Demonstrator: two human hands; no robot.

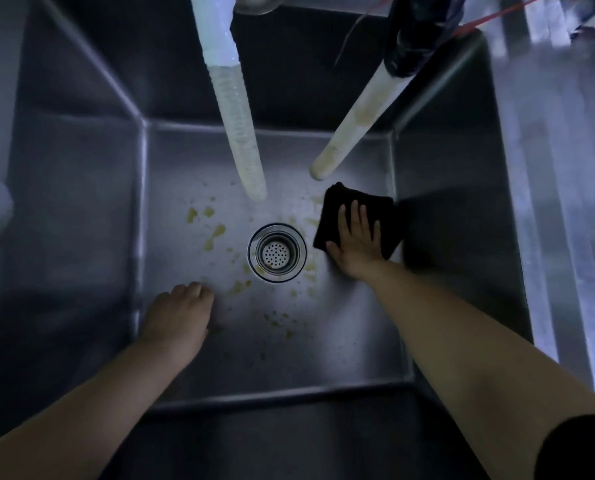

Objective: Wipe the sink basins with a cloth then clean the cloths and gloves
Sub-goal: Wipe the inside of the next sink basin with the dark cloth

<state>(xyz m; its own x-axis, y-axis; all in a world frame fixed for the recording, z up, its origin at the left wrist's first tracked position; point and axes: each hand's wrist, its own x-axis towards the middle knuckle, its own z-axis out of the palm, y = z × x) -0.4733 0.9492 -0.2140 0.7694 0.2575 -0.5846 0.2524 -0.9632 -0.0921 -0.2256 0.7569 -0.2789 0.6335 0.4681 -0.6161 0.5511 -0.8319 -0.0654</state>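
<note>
- The sink basin (pixel 92 209) is deep, square-cornered brushed steel, its floor spotted with yellowish smears (pixel 216 233) around a round perforated drain strainer (pixel 277 252).
- Two pale, stained hoses (pixel 235 133) hang down into it; the left one is ribbed, the right one (pixel 355 129) smooth.
- The cloth (pixel 355 206) is black, soft and folded roughly square, lying flat on the floor right of the drain, near the right wall.
- The right hand (pixel 356 242) presses on it, palm down, fingers spread flat across its top.
- The left hand (pixel 180 315) rests on the bare floor, fingers curled under, holding nothing.
</note>
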